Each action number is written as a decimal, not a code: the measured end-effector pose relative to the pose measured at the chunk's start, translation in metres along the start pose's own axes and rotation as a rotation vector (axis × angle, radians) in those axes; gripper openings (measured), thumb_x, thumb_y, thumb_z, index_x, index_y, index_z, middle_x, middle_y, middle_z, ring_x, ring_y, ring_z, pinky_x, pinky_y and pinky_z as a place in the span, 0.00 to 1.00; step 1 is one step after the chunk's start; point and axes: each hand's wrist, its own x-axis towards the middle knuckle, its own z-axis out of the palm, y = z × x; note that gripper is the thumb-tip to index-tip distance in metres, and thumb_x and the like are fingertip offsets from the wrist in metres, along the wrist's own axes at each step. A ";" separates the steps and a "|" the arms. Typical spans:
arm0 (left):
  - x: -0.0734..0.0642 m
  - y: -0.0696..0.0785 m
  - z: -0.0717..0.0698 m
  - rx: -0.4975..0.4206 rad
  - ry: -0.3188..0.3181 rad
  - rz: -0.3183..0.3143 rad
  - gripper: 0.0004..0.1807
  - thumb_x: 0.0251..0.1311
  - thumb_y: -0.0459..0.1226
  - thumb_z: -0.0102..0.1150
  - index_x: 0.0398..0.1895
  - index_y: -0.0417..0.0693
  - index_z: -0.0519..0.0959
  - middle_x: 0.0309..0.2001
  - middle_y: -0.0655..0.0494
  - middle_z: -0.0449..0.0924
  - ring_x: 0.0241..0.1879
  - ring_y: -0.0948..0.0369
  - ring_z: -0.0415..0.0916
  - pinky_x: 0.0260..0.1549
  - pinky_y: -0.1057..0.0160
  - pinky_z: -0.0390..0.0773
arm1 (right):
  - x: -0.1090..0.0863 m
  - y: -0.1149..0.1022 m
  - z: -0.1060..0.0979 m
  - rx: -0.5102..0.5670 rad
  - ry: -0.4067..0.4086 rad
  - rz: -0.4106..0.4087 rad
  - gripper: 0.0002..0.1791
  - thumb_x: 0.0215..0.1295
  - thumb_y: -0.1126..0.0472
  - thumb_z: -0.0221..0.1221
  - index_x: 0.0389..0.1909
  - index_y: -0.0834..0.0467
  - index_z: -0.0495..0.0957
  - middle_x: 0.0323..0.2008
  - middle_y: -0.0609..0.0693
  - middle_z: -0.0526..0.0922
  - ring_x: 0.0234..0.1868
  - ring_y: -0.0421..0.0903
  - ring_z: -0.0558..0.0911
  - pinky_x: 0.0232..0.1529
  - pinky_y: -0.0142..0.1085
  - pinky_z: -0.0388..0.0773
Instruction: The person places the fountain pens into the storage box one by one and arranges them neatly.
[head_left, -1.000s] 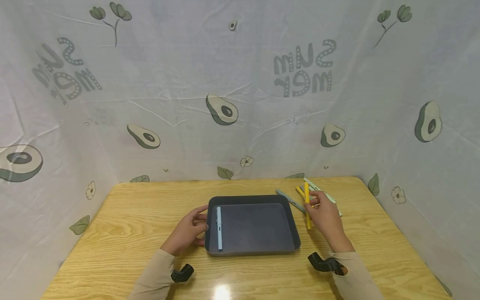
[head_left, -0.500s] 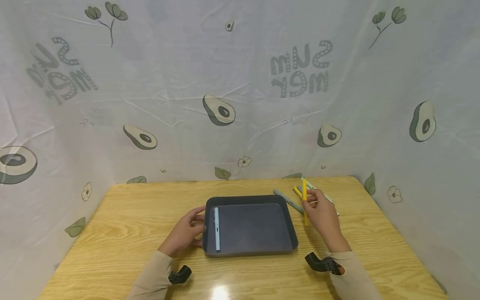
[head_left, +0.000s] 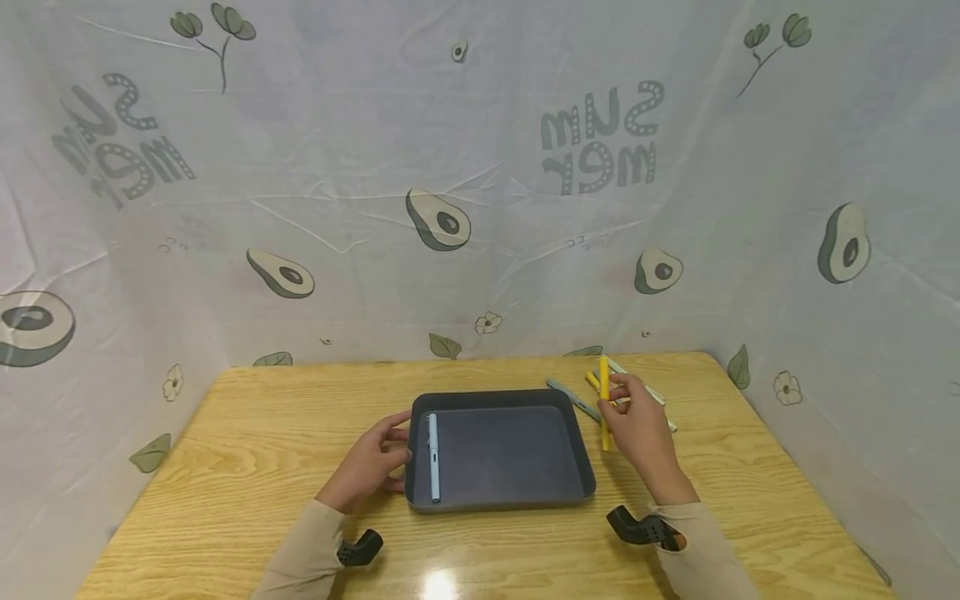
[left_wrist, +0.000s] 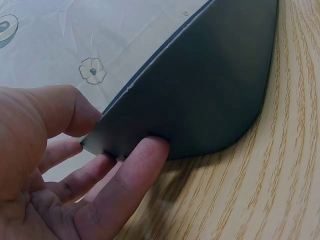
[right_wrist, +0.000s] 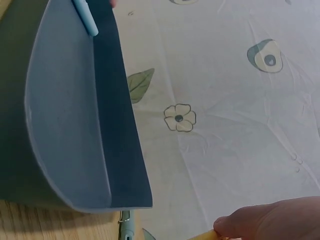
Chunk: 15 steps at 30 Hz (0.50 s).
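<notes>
My right hand [head_left: 640, 423] pinches a yellow pen [head_left: 604, 392] between thumb and fingertips, held nearly upright in the head view, just right of a dark grey tray [head_left: 498, 505]. In the right wrist view only part of the right hand [right_wrist: 275, 220] and one end of the yellow pen [right_wrist: 204, 235] show at the bottom. My left hand [head_left: 369, 465] rests against the tray's left side. In the left wrist view its fingertips [left_wrist: 152, 146] touch the outer wall, with the thumb at the rim. A light blue pen [head_left: 434, 458] lies along the left inside the tray.
Right of the tray, partly behind my right hand, lie several pens: a grey-green pen [head_left: 573, 398], another yellow pen [head_left: 592, 380] and a pale green pen [head_left: 649, 393]. A patterned curtain [head_left: 360, 283] surrounds the wooden table [head_left: 300, 417] at the back and sides.
My right hand has moved slightly left with the yellow pen, closer to the tray. The left hand has stayed at the tray, and the light blue pen has not moved inside it.
</notes>
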 end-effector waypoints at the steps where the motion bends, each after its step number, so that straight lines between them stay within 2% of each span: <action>1: 0.000 0.001 0.000 0.003 0.000 0.001 0.37 0.67 0.27 0.55 0.79 0.51 0.62 0.67 0.36 0.70 0.54 0.48 0.80 0.31 0.48 0.88 | 0.000 0.000 0.000 0.001 0.002 -0.004 0.27 0.74 0.62 0.61 0.70 0.64 0.68 0.51 0.62 0.81 0.48 0.59 0.84 0.33 0.40 0.83; 15: -0.002 0.001 0.001 0.028 0.018 0.007 0.37 0.66 0.26 0.55 0.79 0.49 0.63 0.66 0.36 0.70 0.51 0.49 0.80 0.29 0.49 0.88 | -0.004 -0.006 0.008 0.024 0.010 -0.071 0.26 0.72 0.64 0.63 0.69 0.62 0.72 0.48 0.62 0.81 0.44 0.56 0.84 0.29 0.38 0.82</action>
